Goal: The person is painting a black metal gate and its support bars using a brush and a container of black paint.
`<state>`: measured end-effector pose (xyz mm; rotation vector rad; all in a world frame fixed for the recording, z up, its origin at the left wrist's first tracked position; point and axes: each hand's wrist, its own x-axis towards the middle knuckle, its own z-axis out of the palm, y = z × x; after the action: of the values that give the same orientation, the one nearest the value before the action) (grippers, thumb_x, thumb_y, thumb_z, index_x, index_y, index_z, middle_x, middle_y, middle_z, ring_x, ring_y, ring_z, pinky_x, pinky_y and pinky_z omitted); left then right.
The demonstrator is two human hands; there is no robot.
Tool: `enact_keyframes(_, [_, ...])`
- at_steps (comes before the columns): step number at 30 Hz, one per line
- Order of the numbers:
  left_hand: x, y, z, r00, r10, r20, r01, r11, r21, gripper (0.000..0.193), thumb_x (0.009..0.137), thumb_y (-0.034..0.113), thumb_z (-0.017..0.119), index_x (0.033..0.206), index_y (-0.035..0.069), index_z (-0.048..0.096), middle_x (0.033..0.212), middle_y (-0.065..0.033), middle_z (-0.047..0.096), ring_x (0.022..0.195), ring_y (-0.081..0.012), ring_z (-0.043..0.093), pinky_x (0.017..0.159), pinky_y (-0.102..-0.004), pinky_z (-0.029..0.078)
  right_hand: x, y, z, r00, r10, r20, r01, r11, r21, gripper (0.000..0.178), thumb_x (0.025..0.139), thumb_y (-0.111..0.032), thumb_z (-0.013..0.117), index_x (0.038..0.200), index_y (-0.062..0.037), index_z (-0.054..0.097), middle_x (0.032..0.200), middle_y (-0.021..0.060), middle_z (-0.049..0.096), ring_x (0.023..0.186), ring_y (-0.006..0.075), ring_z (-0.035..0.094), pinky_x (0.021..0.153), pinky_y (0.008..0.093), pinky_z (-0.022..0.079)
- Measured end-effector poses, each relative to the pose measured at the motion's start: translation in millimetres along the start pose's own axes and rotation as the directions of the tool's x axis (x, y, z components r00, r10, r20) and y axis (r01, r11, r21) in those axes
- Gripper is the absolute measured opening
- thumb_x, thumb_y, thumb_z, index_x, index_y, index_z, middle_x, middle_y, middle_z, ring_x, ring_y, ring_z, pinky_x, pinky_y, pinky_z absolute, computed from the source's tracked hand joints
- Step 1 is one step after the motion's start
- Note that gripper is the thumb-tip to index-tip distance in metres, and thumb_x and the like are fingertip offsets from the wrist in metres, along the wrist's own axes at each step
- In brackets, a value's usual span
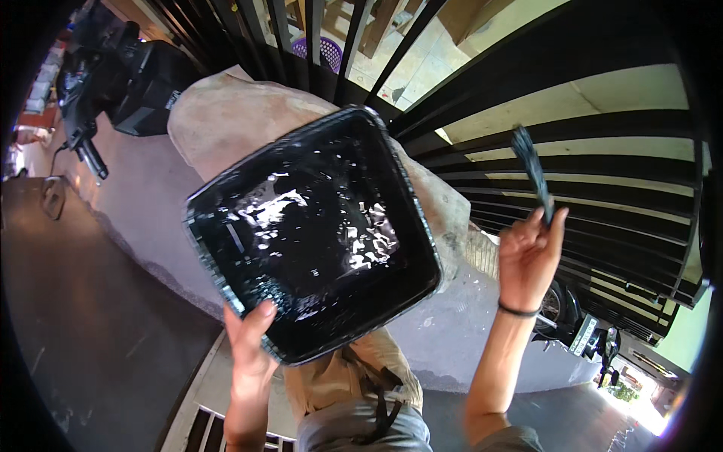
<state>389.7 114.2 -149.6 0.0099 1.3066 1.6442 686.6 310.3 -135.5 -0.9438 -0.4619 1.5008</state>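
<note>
A black, glossy, square basin point(320, 226) with rounded corners is tilted in front of me. Bright reflections and droplets dot its wet-looking inside. My left hand point(252, 339) grips its near left corner, thumb over the rim and the other fingers hidden underneath. Off to the right and apart from the basin, my right hand point(531, 245) is raised with its fingers closed on a slim dark strip-like thing point(533, 166). It points up and away from me, too blurred for its exact kind to show.
Behind the basin lies a stained pale cloth point(233, 113), beside a black slatted metal gate point(587, 162). A dark motorbike point(147, 87) stands at the far left, another motorbike point(587, 331) at the right. Through the gate a purple basket point(320, 53) shows. Below me is a metal grate point(203, 429).
</note>
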Motion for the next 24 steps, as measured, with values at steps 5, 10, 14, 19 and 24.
enact_keyframes(5, [8.0,-23.5,-54.9,0.979,0.026,-0.202,-0.042,0.996,-0.077,0.061,0.087,0.026,0.068,0.139,-0.003,0.055,0.126,-0.0177,0.067,0.112,-0.0326,0.068,0.100,-0.0430,0.056,88.4,46.8,-15.7,0.816,-0.478,0.326,0.512,0.334,-0.792,0.028,0.108,-0.022,0.061,0.122,0.0002,0.071,0.109,0.0108,0.077,0.082,0.0105,0.070,0.064,0.0228,0.053])
enact_keyframes(10, [-2.6,-20.8,-53.2,0.947,0.067,-0.313,-0.081,0.996,-0.034,0.067,0.087,0.032,0.068,0.143,-0.002,0.052,0.131,-0.0181,0.064,0.116,-0.0319,0.065,0.101,-0.0425,0.054,139.0,98.5,-14.6,0.526,-0.162,0.835,0.770,-0.326,-0.548,0.016,0.093,-0.011,0.076,0.109,-0.0081,0.077,0.094,0.0105,0.077,0.077,0.0250,0.074,0.067,0.0328,0.057])
enact_keyframes(14, [-11.1,-19.7,-48.7,0.893,0.056,-0.446,-0.073,0.997,-0.023,0.074,0.084,0.038,0.071,0.144,-0.002,0.051,0.132,-0.0177,0.063,0.118,-0.0321,0.063,0.101,-0.0422,0.052,177.7,123.6,-21.9,0.453,-0.014,0.892,0.821,-0.383,-0.423,0.015,0.091,-0.016,0.078,0.105,-0.0106,0.077,0.088,0.0088,0.074,0.072,0.0298,0.071,0.064,0.0372,0.056])
enact_keyframes(19, [-14.1,-23.2,-47.8,0.815,0.082,-0.573,-0.109,0.994,-0.013,0.076,0.082,0.041,0.073,0.142,-0.001,0.054,0.131,-0.0166,0.063,0.118,-0.0320,0.061,0.102,-0.0417,0.050,194.1,123.2,-23.7,0.401,0.064,0.914,0.820,-0.471,-0.327,0.017,0.091,-0.019,0.078,0.107,-0.0129,0.076,0.087,0.0070,0.073,0.068,0.0275,0.069,0.060,0.0372,0.054])
enact_keyframes(24, [-17.5,-22.2,-50.4,0.794,0.105,-0.599,-0.137,0.991,-0.008,0.075,0.081,0.043,0.074,0.139,0.000,0.055,0.129,-0.0168,0.064,0.118,-0.0318,0.061,0.101,-0.0412,0.051,158.8,93.6,-12.0,0.257,0.057,0.965,0.780,-0.602,-0.172,0.025,0.084,-0.012,0.085,0.108,-0.0106,0.076,0.089,0.0038,0.073,0.066,0.0217,0.067,0.061,0.0343,0.053])
